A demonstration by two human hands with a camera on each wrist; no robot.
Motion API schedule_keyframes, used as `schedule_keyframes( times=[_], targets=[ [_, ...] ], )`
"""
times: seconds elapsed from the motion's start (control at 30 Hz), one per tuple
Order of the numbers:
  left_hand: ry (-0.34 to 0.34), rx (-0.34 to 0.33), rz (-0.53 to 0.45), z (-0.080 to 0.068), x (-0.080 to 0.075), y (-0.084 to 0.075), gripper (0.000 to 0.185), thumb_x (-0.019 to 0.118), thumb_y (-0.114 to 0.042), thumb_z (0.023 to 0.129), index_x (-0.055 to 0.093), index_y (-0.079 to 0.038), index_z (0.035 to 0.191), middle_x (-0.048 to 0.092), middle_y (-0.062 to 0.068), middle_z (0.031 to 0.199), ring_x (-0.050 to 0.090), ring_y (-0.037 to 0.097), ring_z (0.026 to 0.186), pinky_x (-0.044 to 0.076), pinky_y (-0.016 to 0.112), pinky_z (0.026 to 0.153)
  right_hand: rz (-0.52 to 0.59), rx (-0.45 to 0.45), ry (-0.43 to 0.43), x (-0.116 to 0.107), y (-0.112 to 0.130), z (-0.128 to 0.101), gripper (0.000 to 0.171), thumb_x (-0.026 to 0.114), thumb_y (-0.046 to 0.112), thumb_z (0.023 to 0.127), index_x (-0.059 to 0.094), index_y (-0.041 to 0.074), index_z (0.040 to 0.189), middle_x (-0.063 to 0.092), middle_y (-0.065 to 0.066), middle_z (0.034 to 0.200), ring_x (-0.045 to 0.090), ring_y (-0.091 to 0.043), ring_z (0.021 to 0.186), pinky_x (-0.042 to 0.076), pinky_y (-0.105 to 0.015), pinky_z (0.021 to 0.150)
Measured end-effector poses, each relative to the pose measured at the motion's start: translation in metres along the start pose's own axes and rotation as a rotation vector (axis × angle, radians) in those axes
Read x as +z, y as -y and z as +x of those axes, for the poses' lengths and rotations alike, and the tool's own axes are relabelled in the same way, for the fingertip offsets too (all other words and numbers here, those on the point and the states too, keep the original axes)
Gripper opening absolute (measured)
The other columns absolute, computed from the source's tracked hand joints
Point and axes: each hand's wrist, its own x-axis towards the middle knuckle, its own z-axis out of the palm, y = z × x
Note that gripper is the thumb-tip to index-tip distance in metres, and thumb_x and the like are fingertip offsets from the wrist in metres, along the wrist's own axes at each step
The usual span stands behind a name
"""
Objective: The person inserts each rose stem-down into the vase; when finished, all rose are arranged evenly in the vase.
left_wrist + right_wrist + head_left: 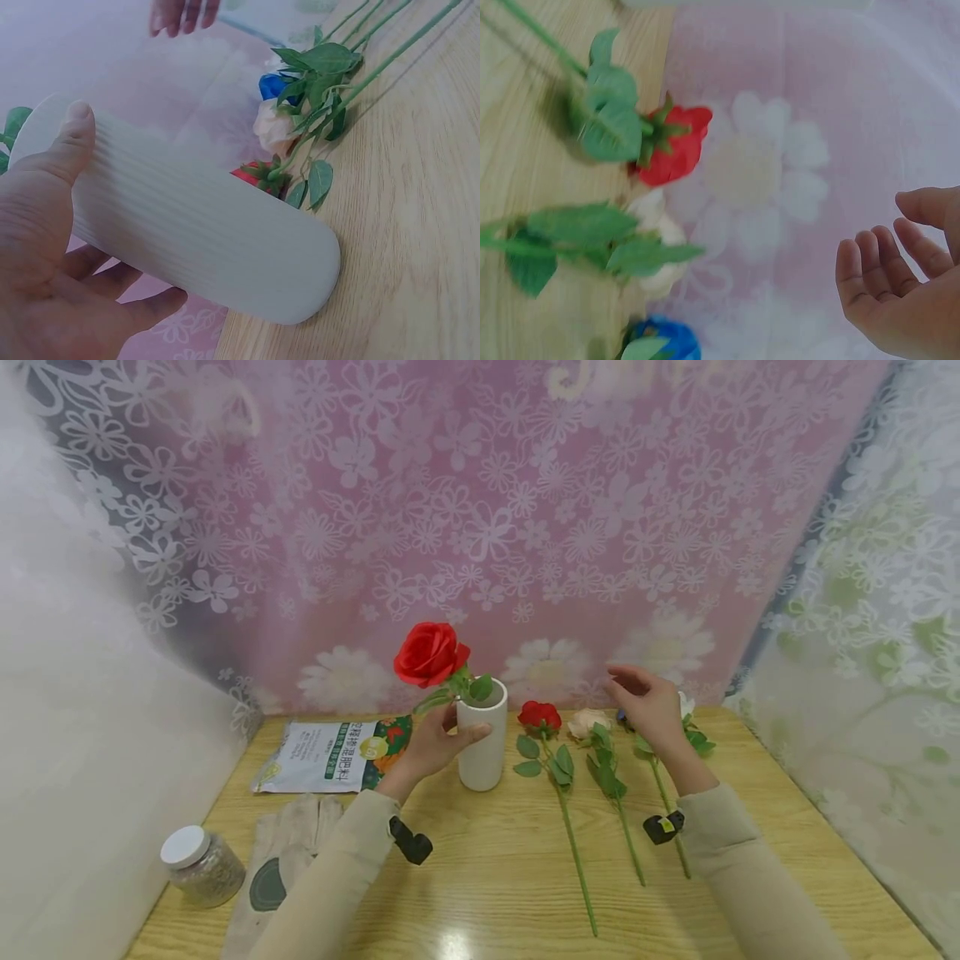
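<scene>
My left hand (433,745) grips a white ribbed vase (482,760) near its rim, thumb across the front and fingers round the far side. One large red rose (430,654) stands in the vase, leaning left over the rim. My right hand (654,708) hovers above the flowers at the right, fingers loosely bent, holding nothing. Below and left of it, a second red rose (539,716) and a pale peach rose (588,724) lie on the table. A blue rose (667,341) shows beside them in the right wrist view; a white flower (686,705) is partly hidden behind my right hand.
On the left of the wooden table (480,877) lie a fertilizer-style bag (322,756) and grey work gloves (288,843). A white-lidded jar (206,872) stands near the left edge. A pink floral curtain (465,527) hangs behind.
</scene>
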Motion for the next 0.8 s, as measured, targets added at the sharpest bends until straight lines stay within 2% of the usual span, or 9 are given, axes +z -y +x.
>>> schedule_keyframes(
  times=[0.1, 0.23, 0.33, 0.43, 0.63, 0.8],
  targets=[
    [-0.005, -0.001, 0.001, -0.001, 0.001, 0.0, 0.048, 0.076, -0.026, 0.1, 0.061, -0.01, 0.142, 0.068, 0.011, 0.14, 0.064, 0.031, 0.133, 0.055, 0.049, 0.11, 0.009, 0.038, -0.015, -0.01, -0.013, -0.003, 0.043, 0.065, 0.025, 0.107, 0.063, 0.003, 0.143, 0.068, -0.025, 0.13, 0.059, 0.016, 0.087, 0.054, -0.008, 0.074],
    [-0.009, 0.037, -0.023, -0.001, 0.003, 0.002, 0.048, 0.076, -0.023, 0.099, 0.06, -0.011, 0.143, 0.068, 0.012, 0.14, 0.065, 0.031, 0.131, 0.053, 0.052, 0.112, 0.025, 0.09, -0.031, -0.021, -0.032, -0.007, 0.047, 0.065, 0.028, 0.106, 0.062, 0.004, 0.145, 0.069, -0.012, 0.123, 0.061, 0.012, 0.088, 0.056, -0.01, 0.074],
    [-0.035, 0.051, -0.053, -0.004, 0.007, 0.002, 0.049, 0.077, -0.018, 0.098, 0.059, -0.01, 0.143, 0.068, 0.012, 0.139, 0.064, 0.032, 0.131, 0.052, 0.054, 0.112, 0.028, 0.104, -0.041, -0.029, -0.042, -0.012, 0.048, 0.066, 0.028, 0.106, 0.06, 0.003, 0.146, 0.068, -0.008, 0.122, 0.062, 0.009, 0.09, 0.057, -0.012, 0.075],
    [-0.075, 0.035, -0.073, -0.007, 0.012, 0.001, 0.052, 0.079, -0.016, 0.096, 0.057, -0.008, 0.143, 0.066, 0.014, 0.14, 0.064, 0.034, 0.13, 0.053, 0.056, 0.111, 0.024, 0.112, -0.051, -0.037, -0.049, -0.018, 0.05, 0.065, 0.029, 0.106, 0.059, 0.001, 0.147, 0.067, -0.005, 0.12, 0.062, 0.009, 0.09, 0.058, -0.012, 0.075],
    [-0.148, 0.025, -0.055, -0.01, 0.021, 0.005, 0.065, 0.082, -0.02, 0.094, 0.047, -0.01, 0.149, 0.062, 0.015, 0.144, 0.062, 0.036, 0.131, 0.05, 0.062, 0.111, 0.016, 0.145, -0.093, -0.05, -0.065, -0.028, 0.052, 0.068, 0.032, 0.104, 0.061, -0.001, 0.144, 0.062, 0.025, 0.1, 0.062, 0.011, 0.086, 0.058, -0.013, 0.072],
    [-0.153, 0.066, -0.04, -0.01, 0.023, 0.007, 0.067, 0.082, -0.019, 0.094, 0.045, -0.01, 0.149, 0.062, 0.016, 0.143, 0.062, 0.038, 0.131, 0.051, 0.063, 0.11, 0.0, 0.163, -0.108, -0.06, -0.085, -0.036, 0.05, 0.069, 0.03, 0.103, 0.062, -0.003, 0.14, 0.062, 0.027, 0.097, 0.063, 0.011, 0.083, 0.058, -0.015, 0.068]
  ],
)
